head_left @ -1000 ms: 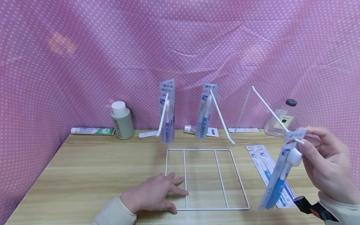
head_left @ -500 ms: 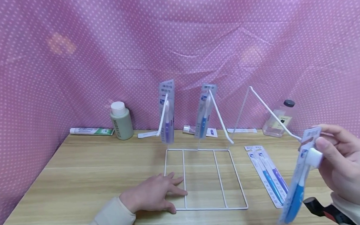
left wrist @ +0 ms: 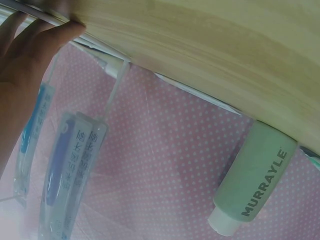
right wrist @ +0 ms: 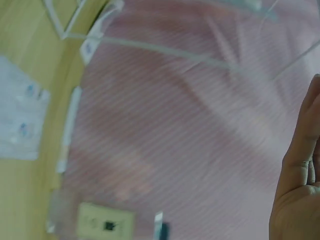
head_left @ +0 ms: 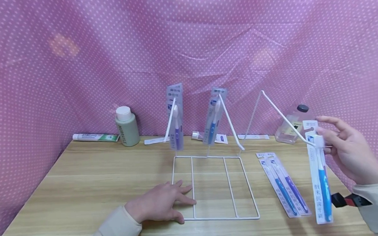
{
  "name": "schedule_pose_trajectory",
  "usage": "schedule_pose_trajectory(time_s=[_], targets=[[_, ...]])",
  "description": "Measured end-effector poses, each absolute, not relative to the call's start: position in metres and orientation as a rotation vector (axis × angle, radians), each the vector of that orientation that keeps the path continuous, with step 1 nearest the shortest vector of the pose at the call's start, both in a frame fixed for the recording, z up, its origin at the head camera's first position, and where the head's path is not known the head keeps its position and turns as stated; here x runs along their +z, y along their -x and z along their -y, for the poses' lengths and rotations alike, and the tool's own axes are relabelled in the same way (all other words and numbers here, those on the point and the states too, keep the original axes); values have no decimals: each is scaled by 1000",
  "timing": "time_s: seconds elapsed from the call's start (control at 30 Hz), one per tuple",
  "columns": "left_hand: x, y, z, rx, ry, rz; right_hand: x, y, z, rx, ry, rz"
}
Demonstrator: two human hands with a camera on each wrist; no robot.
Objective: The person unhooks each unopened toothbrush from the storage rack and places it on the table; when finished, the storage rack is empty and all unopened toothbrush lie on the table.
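Observation:
My right hand point(head_left: 354, 148) pinches the upper right edge of a packaged blue toothbrush point(head_left: 319, 182), which hangs upright at the tip of the rack's right hook point(head_left: 283, 118). Whether the hook passes through the card's hole cannot be told. With fingers spread, my left hand point(head_left: 164, 201) rests on the left side of the white wire rack's base point(head_left: 223, 219). Packaged purple toothbrushes point(head_left: 176, 122) hang on the left hook, and a packaged blue one point(head_left: 214, 116) on the middle hook. The right wrist view catches only part of my right hand point(right wrist: 300, 175).
Two packaged toothbrushes point(head_left: 283, 186) lie on the table right of the rack. Along the back stand a green bottle point(head_left: 127, 128) and a clear bottle point(head_left: 290, 127). Toothpaste tubes point(head_left: 95, 137) and flat white packs point(head_left: 253, 136) lie there too, before a pink dotted cloth point(head_left: 185, 43).
My right hand has shifted right and slightly up at the hook's tip. The held toothbrush package has turned from slanted to nearly upright, facing forward. My left hand has stayed put.

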State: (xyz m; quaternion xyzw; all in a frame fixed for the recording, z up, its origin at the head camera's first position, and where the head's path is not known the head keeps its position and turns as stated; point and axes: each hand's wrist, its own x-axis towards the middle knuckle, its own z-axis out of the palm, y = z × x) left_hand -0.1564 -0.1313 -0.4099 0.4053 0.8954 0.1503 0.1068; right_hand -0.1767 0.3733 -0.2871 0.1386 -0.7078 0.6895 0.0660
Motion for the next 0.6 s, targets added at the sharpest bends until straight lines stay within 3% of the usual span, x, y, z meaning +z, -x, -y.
schedule_pose_trajectory(time_s=[0.3,0.6], targets=[[-412,157,132,448,-1197,-2637,-314,224,-401,1764,-101,2589],[-411,156,131,443,-1201,-2638,-347,263,-418,1517,-99,2837]])
